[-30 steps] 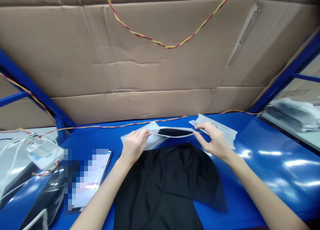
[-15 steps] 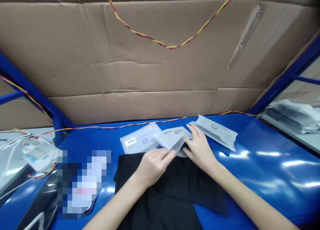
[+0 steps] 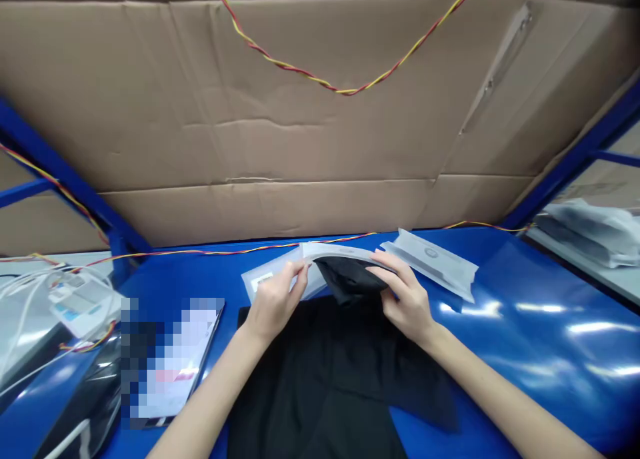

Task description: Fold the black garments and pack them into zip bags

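Note:
A frosted plastic bag (image 3: 340, 250) is held up at the middle of the table, its mouth toward me. My left hand (image 3: 277, 300) pinches the bag's left corner between thumb and fingers. At the other end my right hand (image 3: 407, 300) grips the bag's edge, with fingers laid over folded black fabric (image 3: 353, 279) that shows at the mouth. Beneath both hands a black garment (image 3: 320, 372) lies spread out; its kind I cannot make out. Behind my left hand lies another frosted bag (image 3: 253, 278) with a label, partly covered.
A third frosted bag (image 3: 434, 262) lies right of my right hand. To the left are a partly blurred phone-like device (image 3: 197, 352), a black plastic package (image 3: 85, 392) and white cables (image 3: 25, 292). Cardboard (image 3: 320, 146) backs the blue table (image 3: 540, 352); wrapped packages (image 3: 595, 229) sit far right.
My left hand has moved left and up to the bag's corner. The bag has been tilted and spread, so the black fabric at its mouth now shows.

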{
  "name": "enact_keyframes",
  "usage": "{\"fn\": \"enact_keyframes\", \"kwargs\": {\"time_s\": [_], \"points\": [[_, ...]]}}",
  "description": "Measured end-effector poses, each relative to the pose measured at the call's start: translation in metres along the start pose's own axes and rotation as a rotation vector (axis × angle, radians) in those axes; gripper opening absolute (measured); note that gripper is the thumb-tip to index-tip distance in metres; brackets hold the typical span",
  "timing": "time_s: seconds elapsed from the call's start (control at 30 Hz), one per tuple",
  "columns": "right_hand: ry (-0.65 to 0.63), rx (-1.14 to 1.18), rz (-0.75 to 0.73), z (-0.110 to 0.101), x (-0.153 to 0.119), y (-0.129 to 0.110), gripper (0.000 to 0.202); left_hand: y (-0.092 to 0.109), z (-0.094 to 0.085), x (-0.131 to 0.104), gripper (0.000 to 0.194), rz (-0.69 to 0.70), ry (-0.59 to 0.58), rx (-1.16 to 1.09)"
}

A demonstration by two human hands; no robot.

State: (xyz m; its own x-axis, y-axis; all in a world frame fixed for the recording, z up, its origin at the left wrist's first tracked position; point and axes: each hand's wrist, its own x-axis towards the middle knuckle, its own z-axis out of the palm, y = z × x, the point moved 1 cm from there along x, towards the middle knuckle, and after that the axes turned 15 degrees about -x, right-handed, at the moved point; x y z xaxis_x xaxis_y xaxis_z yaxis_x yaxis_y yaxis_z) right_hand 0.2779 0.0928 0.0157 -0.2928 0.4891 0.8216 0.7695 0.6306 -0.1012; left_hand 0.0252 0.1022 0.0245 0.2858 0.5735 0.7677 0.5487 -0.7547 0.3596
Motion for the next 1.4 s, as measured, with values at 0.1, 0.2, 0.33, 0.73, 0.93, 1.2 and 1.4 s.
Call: {"fn": "enact_keyframes", "kwargs": {"time_s": [0.1,0.2,0.33,0.73,0.93,1.2,1.4], "points": [[0.010,0.045,0.000,-0.002,-0.001,-0.001,0.054,-0.001,-0.001,-0.001,0.021,0.024,0.023,0.031],[0.002,0.099,0.006,-0.005,-0.001,-0.002,0.053,-0.004,-0.002,-0.002,0.023,0.043,0.039,0.063],[0.000,0.186,-0.038,-0.009,0.000,-0.008,0.052,-0.015,-0.003,-0.002,0.025,0.027,0.047,0.097],[-0.009,0.223,-0.167,-0.016,-0.004,-0.028,0.058,-0.041,-0.001,-0.004,0.020,-0.101,0.038,0.172],[0.051,0.194,-0.146,-0.042,0.014,-0.041,0.057,-0.047,-0.011,0.000,0.026,-0.271,-0.011,0.299],[-0.212,-0.280,-0.217,-0.057,0.007,-0.074,0.021,-0.012,-0.023,-0.003,0.022,-0.327,-0.254,0.404],[-0.700,-0.215,-0.012,-0.053,-0.025,-0.098,0.033,0.037,-0.048,-0.035,0.029,-0.390,-0.256,0.332]]}}
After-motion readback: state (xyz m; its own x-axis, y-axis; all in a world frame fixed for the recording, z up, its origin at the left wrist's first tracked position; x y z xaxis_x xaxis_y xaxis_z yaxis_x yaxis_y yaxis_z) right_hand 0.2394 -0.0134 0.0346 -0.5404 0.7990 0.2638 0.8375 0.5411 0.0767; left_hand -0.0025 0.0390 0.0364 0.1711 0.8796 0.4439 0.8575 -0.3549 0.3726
